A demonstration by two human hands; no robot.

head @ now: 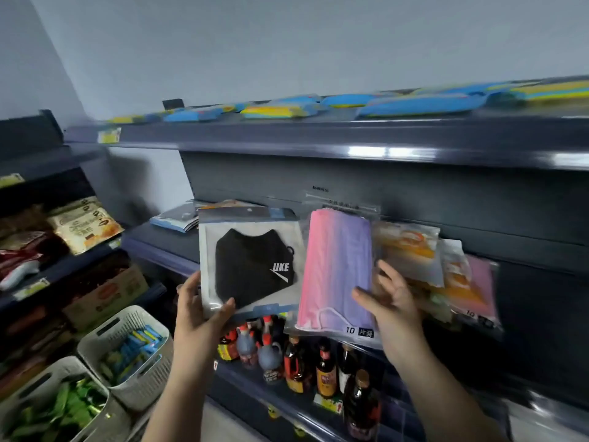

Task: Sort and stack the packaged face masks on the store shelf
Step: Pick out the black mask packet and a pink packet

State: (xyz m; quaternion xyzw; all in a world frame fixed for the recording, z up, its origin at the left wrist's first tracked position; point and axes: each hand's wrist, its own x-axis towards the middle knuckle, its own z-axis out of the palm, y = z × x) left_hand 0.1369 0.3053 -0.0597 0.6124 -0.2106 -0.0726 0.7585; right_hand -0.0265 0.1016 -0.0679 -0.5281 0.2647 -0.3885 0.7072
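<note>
Both forearms reach up from 6 o'clock. Left hand (204, 301) pinches the lower left corner of the black mask pack (250, 263), thumb in front, held upright before the shelf (165, 247). Right hand (387, 298), at 3 o'clock of it, grips the pink-purple pack (338, 272), with orange packs (411, 250) fanned behind. To sort well, I would keep the black pack separate, square its edges, and lay it flat on the shelf with its own kind near the blue stack (175, 220) at 10 o'clock.
</note>
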